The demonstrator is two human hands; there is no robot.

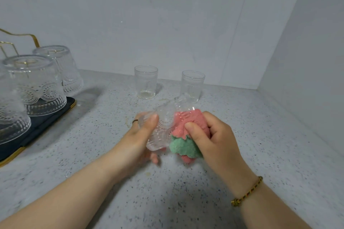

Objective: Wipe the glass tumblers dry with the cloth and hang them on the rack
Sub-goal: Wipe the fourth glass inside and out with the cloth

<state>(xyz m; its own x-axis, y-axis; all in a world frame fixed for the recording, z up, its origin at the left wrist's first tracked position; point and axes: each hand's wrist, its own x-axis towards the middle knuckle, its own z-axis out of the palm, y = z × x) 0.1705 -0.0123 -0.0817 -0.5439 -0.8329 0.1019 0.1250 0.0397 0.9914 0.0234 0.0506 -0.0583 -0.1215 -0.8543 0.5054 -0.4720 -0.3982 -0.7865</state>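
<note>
Glass, patterned and clear, the tumbler [163, 128] lies tilted above the speckled tabletop [242, 154], gripped by the left hand [137, 141]. Beside it, the right hand [214, 139] clutches the pink-and-green cloth [186, 135] against its mouth. Two tumblers [146, 82] stand behind; others hang upside down on the rack [11, 46].

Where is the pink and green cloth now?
Head view, just right of centre: the right hand grips the cloth against the tumbler that the left hand holds.

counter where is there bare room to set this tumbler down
Bare counter right of the right hand, up to the side wall; also between the rack tray and the left hand. Crowded: left upright tumbler and right upright tumbler behind the hands.
</note>
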